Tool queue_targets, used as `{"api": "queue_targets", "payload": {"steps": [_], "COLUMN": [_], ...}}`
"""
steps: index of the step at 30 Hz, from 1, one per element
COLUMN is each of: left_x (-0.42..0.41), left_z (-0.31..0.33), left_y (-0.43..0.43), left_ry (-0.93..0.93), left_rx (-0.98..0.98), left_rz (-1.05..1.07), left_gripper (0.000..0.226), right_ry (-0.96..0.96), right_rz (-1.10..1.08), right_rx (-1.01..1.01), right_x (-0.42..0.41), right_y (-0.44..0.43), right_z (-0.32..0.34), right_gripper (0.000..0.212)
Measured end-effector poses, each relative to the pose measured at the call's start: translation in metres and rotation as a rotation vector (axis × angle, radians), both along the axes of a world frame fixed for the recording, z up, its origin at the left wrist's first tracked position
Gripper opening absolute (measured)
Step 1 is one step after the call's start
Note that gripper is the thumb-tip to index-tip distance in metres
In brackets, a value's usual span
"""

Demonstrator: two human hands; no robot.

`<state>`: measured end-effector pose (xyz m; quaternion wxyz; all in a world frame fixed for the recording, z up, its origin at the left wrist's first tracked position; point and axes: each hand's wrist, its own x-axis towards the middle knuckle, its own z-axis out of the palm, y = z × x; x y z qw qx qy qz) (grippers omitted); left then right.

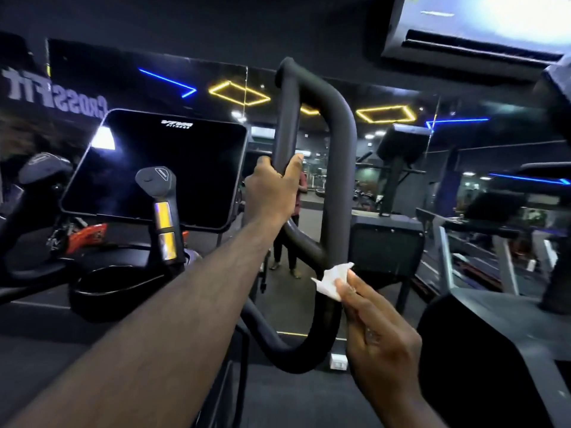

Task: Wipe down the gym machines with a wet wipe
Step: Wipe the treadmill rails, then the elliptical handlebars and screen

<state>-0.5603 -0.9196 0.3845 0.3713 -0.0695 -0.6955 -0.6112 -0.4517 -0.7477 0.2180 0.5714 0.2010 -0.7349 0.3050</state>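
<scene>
A black looped handlebar (341, 125) of a gym machine rises in the middle of the head view. My left hand (272, 188) grips its left upright bar, thumb on the right side. Lower down, my right hand (375, 332) holds a crumpled white wet wipe (332, 279) with its fingertips and presses it against the right bar of the loop, near where the inner tube joins. The fingers of the right hand lie mostly straight along the bar.
The machine's dark console screen (157, 168) stands at the left, with a short grey handle (159, 193) and a black cup holder (117, 285) below it. A mirror wall (309, 186) lies ahead. More machines (389, 230) and a treadmill (494, 242) stand to the right.
</scene>
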Motion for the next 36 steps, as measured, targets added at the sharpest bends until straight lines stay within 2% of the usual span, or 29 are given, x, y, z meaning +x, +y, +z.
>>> {"api": "queue_targets", "payload": {"steps": [4,7,13,19,21,24,26,29,31,33,36], "left_x": [0.005,0.01,0.012,0.022,0.024,0.022,0.022,0.019,0.018,0.021,0.022], "left_z": [0.001,0.0,-0.009,-0.008,-0.009,-0.012,-0.013,-0.013,-0.013,-0.014,-0.014], "left_y": [-0.001,-0.001,0.001,0.009,0.01,0.012,0.015,0.019,0.022,0.024,0.027], "left_ry": [-0.005,-0.021,-0.077,-0.116,-0.115,-0.141,-0.136,-0.138,-0.139,-0.133,-0.142], "left_rx": [-0.055,-0.055,-0.105,-0.075,-0.091,-0.087,-0.069,-0.064,-0.06,-0.074,-0.079], "left_rz": [0.022,0.03,0.06,0.066,0.107,0.163,0.178,0.244,0.271,0.306,0.355], "left_gripper": [0.049,0.05,0.044,0.042,0.048,0.052,0.049,0.041,0.039,0.038,0.036], "right_ry": [0.075,0.048,-0.073,-0.064,-0.059,-0.059,-0.052,-0.095,-0.223,-0.39,-0.498], "right_rz": [-0.098,-0.166,-0.109,-0.112,-0.11,0.04,0.141,0.178,0.263,0.457,0.509], "right_rx": [0.175,0.28,0.497,0.535,0.608,0.623,0.504,-0.018,-0.302,-0.412,-0.421], "right_x": [-0.01,-0.022,0.013,-0.004,-0.003,0.009,0.01,-0.009,-0.021,-0.018,-0.004], "right_y": [0.004,-0.005,0.005,-0.002,-0.001,0.015,0.024,0.026,0.019,0.007,0.004], "right_z": [0.058,0.084,0.003,0.041,0.03,-0.001,-0.008,0.012,0.03,0.026,-0.018], "right_gripper": [0.022,0.024,0.041,0.039,0.037,0.035,0.034,0.025,0.029,0.036,0.03]}}
